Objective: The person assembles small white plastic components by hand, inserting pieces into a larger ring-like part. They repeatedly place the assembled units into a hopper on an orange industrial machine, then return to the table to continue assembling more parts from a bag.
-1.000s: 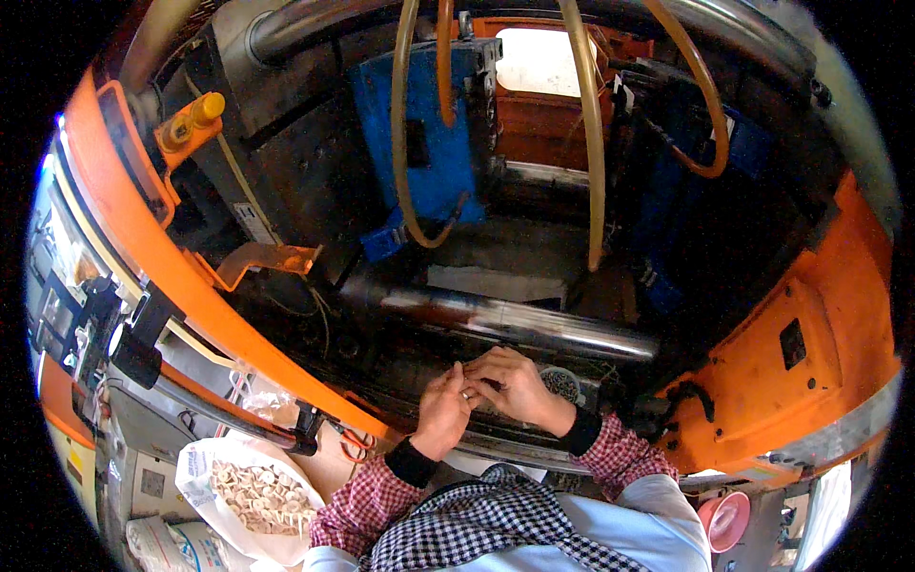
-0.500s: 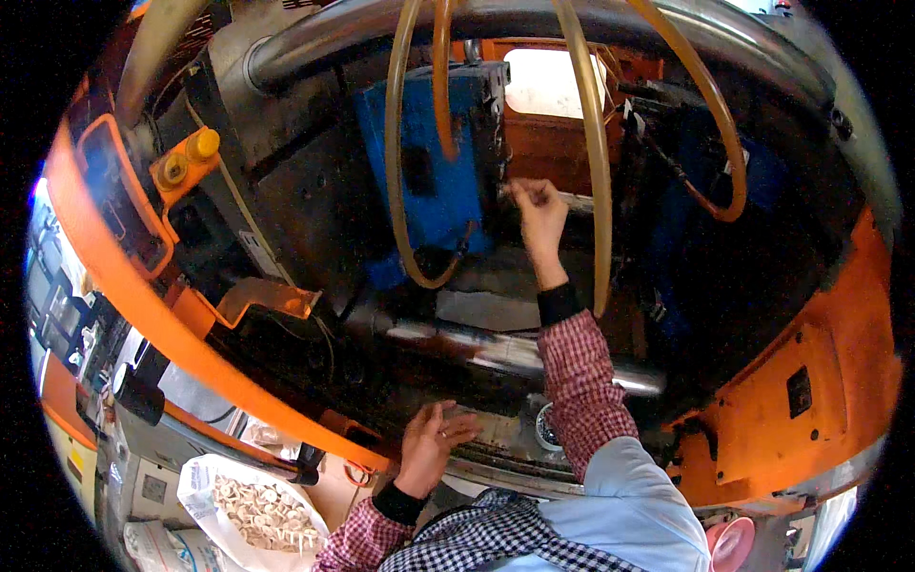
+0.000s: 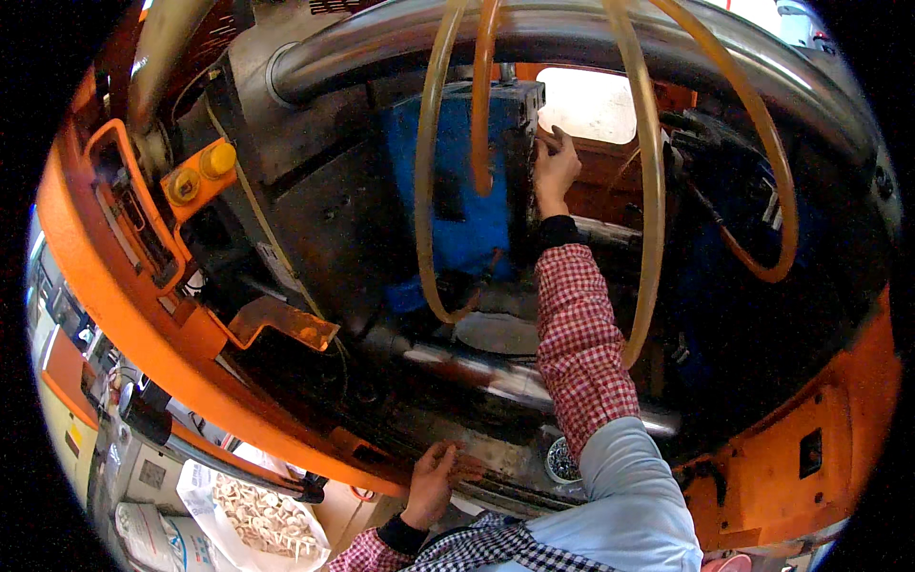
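Note:
My right hand (image 3: 556, 167) is stretched far into the machine, at the right face of a blue mould block (image 3: 460, 176). Its fingers are bent together against that dark face, and whatever they may hold is too small to make out. Low down, my left hand (image 3: 431, 484) rests at the machine's front ledge (image 3: 510, 456), its fingers extended and nothing visible in it. Beside my right forearm, a small round tub (image 3: 562, 460) of dark bits stands on the ledge.
Amber hoses (image 3: 651, 191) hang in front of the mould on both sides of my right arm. Shiny bars (image 3: 486, 374) cross the bay. At the left are an orange frame (image 3: 181, 367) and a white sack (image 3: 205, 505) of pale round pieces. A second dark-blue block (image 3: 734, 205) stands at right.
My right hand has moved up and closer along the block's right face. The left hand stays near the ledge, its fingers closer together. The whole view has shifted a little.

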Demonstrator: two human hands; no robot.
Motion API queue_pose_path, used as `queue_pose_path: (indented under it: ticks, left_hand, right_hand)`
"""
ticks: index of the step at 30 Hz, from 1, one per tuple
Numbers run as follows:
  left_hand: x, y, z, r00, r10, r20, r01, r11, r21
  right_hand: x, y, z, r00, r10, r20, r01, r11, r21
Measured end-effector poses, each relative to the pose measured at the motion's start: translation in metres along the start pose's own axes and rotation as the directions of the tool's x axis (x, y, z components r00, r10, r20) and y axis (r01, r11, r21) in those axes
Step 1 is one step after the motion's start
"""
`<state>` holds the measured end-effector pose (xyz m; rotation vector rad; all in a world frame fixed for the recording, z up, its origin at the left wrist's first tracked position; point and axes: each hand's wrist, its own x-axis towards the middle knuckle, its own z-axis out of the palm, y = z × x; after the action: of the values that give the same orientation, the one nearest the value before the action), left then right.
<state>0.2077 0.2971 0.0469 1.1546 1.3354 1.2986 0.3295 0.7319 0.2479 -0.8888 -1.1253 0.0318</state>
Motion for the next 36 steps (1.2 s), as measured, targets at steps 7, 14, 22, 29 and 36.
queue_pose_path:
  ticks: [7, 14, 22, 29, 36]
  left_hand:
    - [0.011, 0.028, 0.014, 0.95, -0.305, 0.061, 0.305, 0.876, -0.373]
    - [0.003, 0.021, 0.006, 0.973, -0.228, -0.035, 0.215, 0.95, -0.226]
    - [-0.016, 0.028, 0.003, 1.0, -0.008, -0.027, 0.011, 0.99, 0.14]
    - [-0.08, 0.077, -0.045, 0.488, 0.789, -0.373, -0.226, 0.527, 0.819]
    - [-0.064, 0.09, -0.136, 0.77, 0.498, -0.399, -0.41, 0.865, 0.288]
  right_hand:
    - [0.028, 0.089, 0.014, 0.934, -0.355, 0.049, 0.348, 0.865, -0.363]
    - [-0.002, -0.009, 0.008, 0.991, 0.045, 0.126, -0.017, 0.977, -0.211]
    - [-0.008, 0.026, 0.019, 0.943, 0.035, 0.332, 0.053, 0.966, -0.252]
    - [-0.044, -0.013, -0.053, 0.929, -0.089, 0.36, 0.181, 0.957, -0.228]
    - [-0.253, -0.151, -0.239, 0.817, -0.375, 0.438, 0.224, 0.906, 0.358]
